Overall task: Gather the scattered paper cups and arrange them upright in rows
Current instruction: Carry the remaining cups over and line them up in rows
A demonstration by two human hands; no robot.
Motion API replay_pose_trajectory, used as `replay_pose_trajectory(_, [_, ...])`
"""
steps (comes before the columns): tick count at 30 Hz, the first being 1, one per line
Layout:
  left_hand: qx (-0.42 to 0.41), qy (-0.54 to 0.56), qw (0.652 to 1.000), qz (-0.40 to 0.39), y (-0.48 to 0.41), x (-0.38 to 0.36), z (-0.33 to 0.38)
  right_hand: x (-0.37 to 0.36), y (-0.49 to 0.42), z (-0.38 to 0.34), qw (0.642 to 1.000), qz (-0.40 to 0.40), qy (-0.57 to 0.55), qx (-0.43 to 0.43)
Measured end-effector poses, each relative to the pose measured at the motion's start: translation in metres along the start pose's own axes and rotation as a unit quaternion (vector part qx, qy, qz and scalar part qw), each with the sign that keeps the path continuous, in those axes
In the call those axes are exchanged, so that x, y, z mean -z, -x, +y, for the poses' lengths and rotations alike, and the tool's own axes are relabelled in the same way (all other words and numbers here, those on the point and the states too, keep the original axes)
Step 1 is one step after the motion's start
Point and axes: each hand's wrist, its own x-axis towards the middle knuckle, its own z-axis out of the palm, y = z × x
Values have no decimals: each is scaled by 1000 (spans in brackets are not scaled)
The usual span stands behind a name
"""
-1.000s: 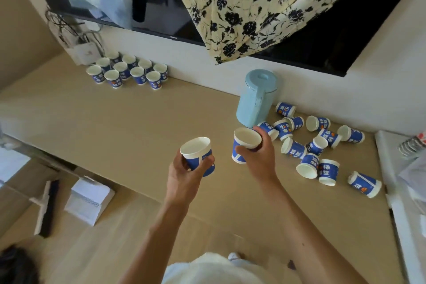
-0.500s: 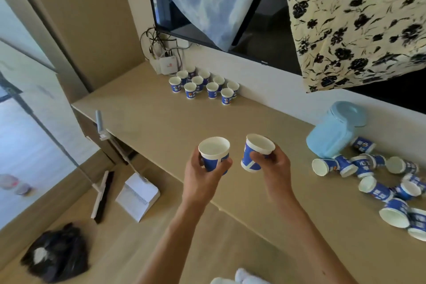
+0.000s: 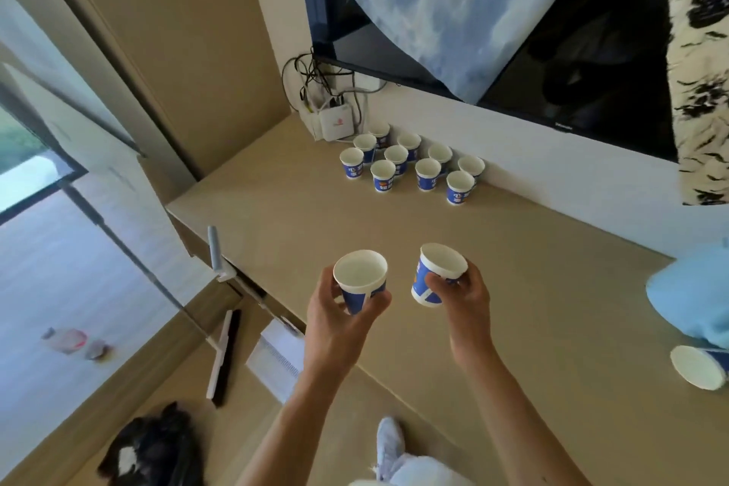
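Gripping paper cup (image 3: 361,284) in left hand (image 3: 335,318), tilted cup (image 3: 432,274) in right hand (image 3: 463,298), short of upright rows (image 3: 428,174); could topple those landing clumsily.

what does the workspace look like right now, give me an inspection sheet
surface: tan counter running along the wall
job's things: upright cups standing in rows by the wall; tipped cup on its side at the right edge
clutter: blue jug, partly out of frame
grippers: left hand grips left cup; right hand grips right cup, tilted
cables: wires tangled above white box in the corner
surroundings: screen draped with cloths; broom and dustpan on the floor
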Motion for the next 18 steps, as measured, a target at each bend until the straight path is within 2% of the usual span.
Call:
replay_pose_trajectory(7, [5,-16,999,-45,-95,-1,-3,-36,-58,4,999,35,31,-17])
replay_pose_trajectory(18, [14,-26,987,-160,-228,-30,-37,-77,-128,28,988,137,71,-27])
